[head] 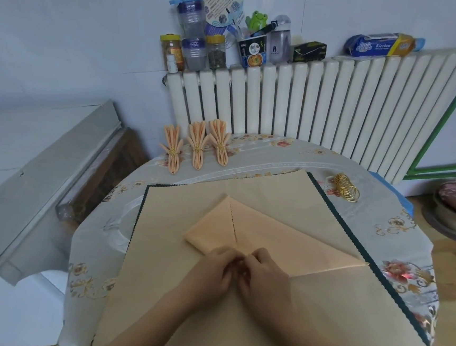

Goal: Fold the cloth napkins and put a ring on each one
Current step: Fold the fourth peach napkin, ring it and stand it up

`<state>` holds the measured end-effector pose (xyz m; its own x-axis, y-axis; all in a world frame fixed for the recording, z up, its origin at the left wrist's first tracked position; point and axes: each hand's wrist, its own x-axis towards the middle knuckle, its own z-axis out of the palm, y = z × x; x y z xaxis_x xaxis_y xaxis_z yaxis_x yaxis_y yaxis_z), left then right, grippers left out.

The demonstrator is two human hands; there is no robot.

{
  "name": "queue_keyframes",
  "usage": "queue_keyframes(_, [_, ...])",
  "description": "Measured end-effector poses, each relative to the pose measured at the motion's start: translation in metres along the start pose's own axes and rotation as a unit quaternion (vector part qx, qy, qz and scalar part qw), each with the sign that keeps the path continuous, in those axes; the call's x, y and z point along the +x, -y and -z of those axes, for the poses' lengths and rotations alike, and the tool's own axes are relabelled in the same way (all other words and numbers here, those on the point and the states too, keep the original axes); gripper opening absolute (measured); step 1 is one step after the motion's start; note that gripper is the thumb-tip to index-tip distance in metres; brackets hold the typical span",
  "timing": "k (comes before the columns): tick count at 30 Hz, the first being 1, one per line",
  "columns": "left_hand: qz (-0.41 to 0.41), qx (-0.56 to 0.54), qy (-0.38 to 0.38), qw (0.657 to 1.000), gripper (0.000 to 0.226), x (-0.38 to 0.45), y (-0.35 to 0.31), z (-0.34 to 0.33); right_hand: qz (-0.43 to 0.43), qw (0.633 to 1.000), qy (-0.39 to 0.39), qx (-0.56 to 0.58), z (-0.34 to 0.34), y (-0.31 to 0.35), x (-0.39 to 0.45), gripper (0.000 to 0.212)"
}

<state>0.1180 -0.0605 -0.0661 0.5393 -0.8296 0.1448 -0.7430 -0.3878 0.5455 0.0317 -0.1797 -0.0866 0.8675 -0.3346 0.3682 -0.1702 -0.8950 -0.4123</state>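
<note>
So: done, three ringed napkins [196, 148] at back | now, left hand [212, 271] and right hand [264, 278] pinch fourth napkin [246, 229]'s near corner | spare rings [345, 187] wait

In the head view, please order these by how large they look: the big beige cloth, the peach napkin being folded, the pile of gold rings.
1. Big beige cloth, largest by far.
2. Peach napkin under both hands.
3. Pile of gold rings, smallest; it lies farther from the camera, which shrinks it somewhat.
</note>
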Motion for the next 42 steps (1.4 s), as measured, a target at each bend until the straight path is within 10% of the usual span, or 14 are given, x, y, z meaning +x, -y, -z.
queue_keyframes(7, [-0.022,0.152,0.018,0.988,0.036,-0.006,-0.012,-0.008,0.022,0.972,0.093,0.214,0.027,-0.024,-0.001,0.004])
queue_keyframes(15, [0.052,0.221,0.026,0.974,0.07,-0.003,-0.041,-0.011,0.152,0.983,0.083,-0.056,0.05,-0.071,0.004,0.006])
queue_keyframes(31, [0.18,0.145,0.021,0.973,0.017,-0.023,-0.049,0.003,0.097,0.928,0.092,-0.349,0.128,-0.058,0.042,0.023])
queue_keyframes(42, [0.205,0.141,0.023,0.968,0.027,-0.022,-0.049,0.01,0.147,0.962,0.139,-0.183,0.057,-0.007,0.129,0.015])
